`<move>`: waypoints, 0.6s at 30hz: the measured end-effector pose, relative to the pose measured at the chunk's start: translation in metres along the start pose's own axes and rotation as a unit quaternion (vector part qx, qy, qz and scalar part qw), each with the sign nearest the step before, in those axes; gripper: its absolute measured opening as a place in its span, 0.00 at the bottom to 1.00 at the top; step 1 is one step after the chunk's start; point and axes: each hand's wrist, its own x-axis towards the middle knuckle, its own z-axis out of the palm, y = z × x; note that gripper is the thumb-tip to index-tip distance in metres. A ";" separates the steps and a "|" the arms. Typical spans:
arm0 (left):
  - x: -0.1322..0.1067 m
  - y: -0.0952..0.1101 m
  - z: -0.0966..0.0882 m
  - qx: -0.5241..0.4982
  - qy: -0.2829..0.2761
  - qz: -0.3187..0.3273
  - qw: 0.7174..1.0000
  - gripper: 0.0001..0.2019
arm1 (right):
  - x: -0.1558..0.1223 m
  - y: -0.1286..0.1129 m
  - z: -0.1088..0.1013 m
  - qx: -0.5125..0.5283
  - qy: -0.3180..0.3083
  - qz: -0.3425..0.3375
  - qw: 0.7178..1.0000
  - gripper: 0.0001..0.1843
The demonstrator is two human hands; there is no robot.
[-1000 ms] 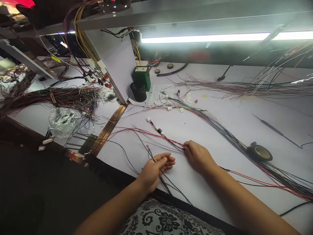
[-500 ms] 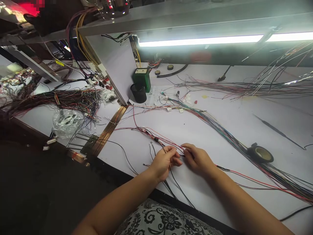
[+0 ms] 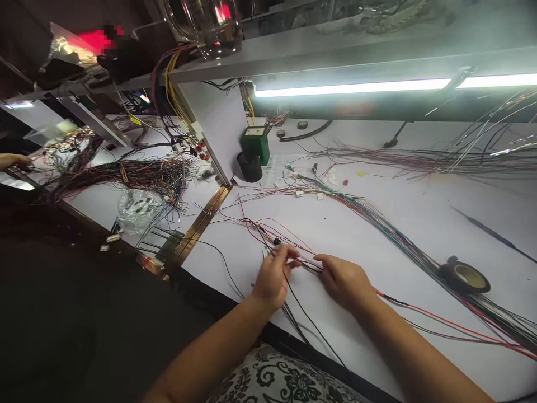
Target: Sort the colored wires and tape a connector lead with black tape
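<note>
My left hand (image 3: 272, 277) is closed in a pinch on a thin bundle of red and black wires (image 3: 268, 235) near the front of the white bench (image 3: 377, 246). My right hand (image 3: 344, 280) is closed on the same wires a little to the right, and the red wire (image 3: 440, 319) trails off past my right wrist. Loose black wires (image 3: 302, 322) run from under my left hand over the bench's front edge.
A long multicoloured wire harness (image 3: 398, 240) crosses the bench to the right, with a roll of dark tape (image 3: 464, 277) beside it. A green box (image 3: 257, 143) and black cup (image 3: 250, 167) stand at the back. Tangled wires (image 3: 126, 173), a plastic bag (image 3: 138, 210) and another person's hand (image 3: 10, 162) lie left.
My left hand has risen from lying open on the bench to pinch the red and black wires beside my right hand. The wire bundle has been drawn closer to me.
</note>
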 end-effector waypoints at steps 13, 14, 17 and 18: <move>0.008 0.043 -0.023 -0.174 -0.003 0.089 0.981 0.05 | 0.032 -0.089 0.012 0.102 -0.057 -0.065 0.991 0.36; 0.007 0.043 -0.021 -0.160 -0.020 0.097 0.982 0.05 | 0.034 -0.094 0.020 0.123 -0.079 -0.042 0.988 0.37; 0.014 0.058 -0.022 -0.127 -0.046 0.100 0.986 0.05 | 0.036 -0.092 0.042 0.133 -0.099 0.024 0.986 0.27; 0.021 0.068 -0.026 -0.128 -0.033 0.096 0.986 0.06 | 0.036 -0.087 0.046 0.130 -0.096 0.031 0.986 0.25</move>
